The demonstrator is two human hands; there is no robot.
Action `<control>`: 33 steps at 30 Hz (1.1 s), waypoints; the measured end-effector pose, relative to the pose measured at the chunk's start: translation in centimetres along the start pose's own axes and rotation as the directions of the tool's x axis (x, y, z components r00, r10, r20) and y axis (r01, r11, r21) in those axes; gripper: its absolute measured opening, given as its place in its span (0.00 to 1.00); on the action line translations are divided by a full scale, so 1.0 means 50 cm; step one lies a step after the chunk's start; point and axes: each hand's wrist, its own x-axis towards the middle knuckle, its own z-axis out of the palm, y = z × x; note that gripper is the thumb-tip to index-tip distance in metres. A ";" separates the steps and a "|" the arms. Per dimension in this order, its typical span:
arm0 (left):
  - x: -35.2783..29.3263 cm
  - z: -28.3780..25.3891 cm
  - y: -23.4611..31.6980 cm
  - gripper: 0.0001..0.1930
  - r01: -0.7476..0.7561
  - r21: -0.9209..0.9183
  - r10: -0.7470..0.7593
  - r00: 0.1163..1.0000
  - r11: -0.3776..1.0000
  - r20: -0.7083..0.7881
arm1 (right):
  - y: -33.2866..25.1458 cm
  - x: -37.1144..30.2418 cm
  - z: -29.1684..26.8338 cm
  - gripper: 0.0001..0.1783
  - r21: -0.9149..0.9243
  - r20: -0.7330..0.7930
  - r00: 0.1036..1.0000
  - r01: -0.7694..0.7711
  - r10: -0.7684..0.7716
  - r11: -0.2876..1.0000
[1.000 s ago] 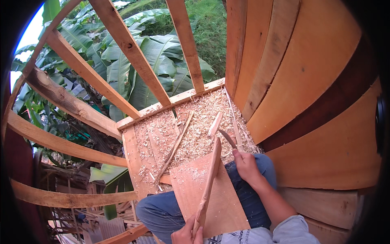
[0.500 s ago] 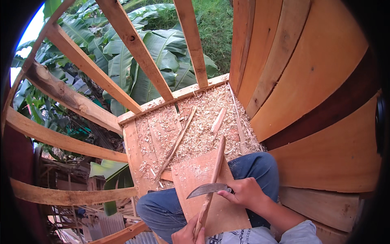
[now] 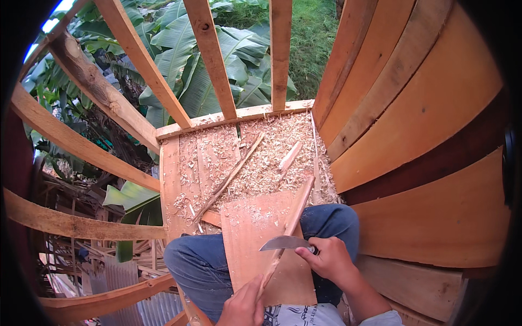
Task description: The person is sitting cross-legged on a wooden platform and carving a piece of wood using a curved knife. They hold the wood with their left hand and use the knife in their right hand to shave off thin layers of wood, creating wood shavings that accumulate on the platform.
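Note:
My left hand (image 3: 243,304) is closed round the near end of a long, narrow wooden stick (image 3: 298,211), which slants up and away to the right. My right hand (image 3: 333,261) grips the handle of a knife with a curved, broad steel blade (image 3: 283,243). The blade points left and lies across the middle of the stick. Beneath both rests a flat wooden board (image 3: 244,255) on my lap, with a few fine shavings on its far part. Most of the knife's handle is hidden in my fist.
Curled wood shavings (image 3: 272,146) cover the plank floor ahead. On them lie a long thin strip (image 3: 231,176) and a short wood piece (image 3: 290,156). A slatted wooden railing (image 3: 215,65) stands ahead and left, with banana leaves beyond. A plank wall (image 3: 413,125) rises at right.
My view has shifted, so the floor and railing sit differently in the picture. Both hands keep their holds; the knife blade stays across the stick, at a slightly different angle.

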 end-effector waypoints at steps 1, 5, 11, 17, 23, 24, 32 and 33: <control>-0.005 -0.003 0.002 0.23 -0.010 0.000 0.010 1.000 1.000 -0.002 | 0.001 -0.007 0.002 0.30 0.001 -0.010 1.000 0.015 -0.015 1.000; -0.028 -0.028 0.007 0.26 0.037 0.023 -0.038 0.999 0.999 0.013 | 0.001 -0.027 0.004 0.29 -0.005 -0.032 0.998 0.055 -0.055 0.998; -0.052 -0.029 -0.012 0.28 0.023 0.090 -0.025 0.999 0.996 0.022 | -0.027 -0.022 0.025 0.31 -0.101 -0.018 0.995 0.092 -0.095 0.991; -0.060 -0.016 -0.037 0.29 0.035 0.012 -0.036 0.997 0.999 0.064 | -0.030 -0.026 0.057 0.29 -0.216 -0.033 0.993 0.106 -0.116 0.971; -0.058 -0.017 -0.047 0.31 0.071 -0.068 -0.068 0.997 0.995 0.047 | -0.028 -0.047 0.064 0.31 -0.270 0.003 0.984 0.173 -0.178 0.947; -0.056 -0.019 -0.049 0.30 0.062 -0.071 -0.060 0.998 0.996 0.037 | -0.027 -0.052 0.068 0.33 -0.282 0.018 0.979 0.198 -0.201 0.939; -0.052 -0.023 -0.079 0.29 0.156 -0.137 -0.144 0.985 0.978 0.093 | -0.042 -0.039 0.076 0.29 -0.272 -0.012 0.981 0.183 -0.193 0.945; -0.052 -0.025 -0.078 0.29 0.165 -0.146 -0.153 0.984 0.975 0.088 | -0.046 -0.039 0.076 0.29 -0.273 -0.002 0.982 0.182 -0.190 0.945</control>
